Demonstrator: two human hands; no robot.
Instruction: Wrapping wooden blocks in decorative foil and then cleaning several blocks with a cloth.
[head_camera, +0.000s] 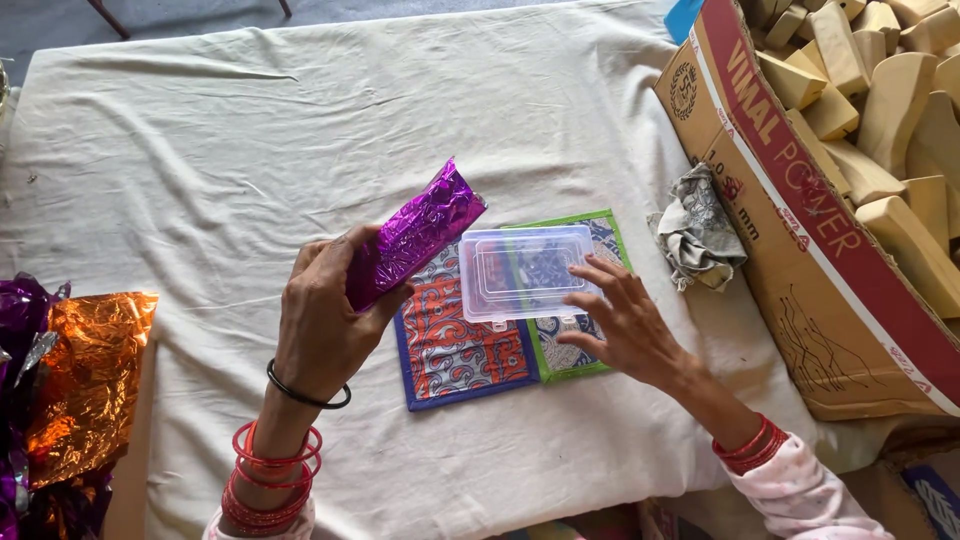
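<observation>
**Purple foil packet held over patterned mats, clear box under the other hand**

The left hand (322, 322) is raised above the cloth-covered table (300, 130), fingers closed around the lower end of a purple foil-wrapped packet (418, 234), which tilts up and to the right, clear of the surface. The right hand (622, 322) lies with fingers spread and open, fingertips touching the right edge of a clear plastic box (525, 272) (lid on, contents not discernible). The box rests across two patterned fabric mats: a blue-bordered orange mat (455, 355) on the left and a green-bordered blue mat (590, 350) just beside it, partly under the right hand. A crumpled printed cloth (698, 232) lies near the mats, against a cardboard carton (830, 290) filled with pale wooden blocks (895, 100). At the left table edge sits a heap of orange foil sheets (88, 375) and purple ones
</observation>
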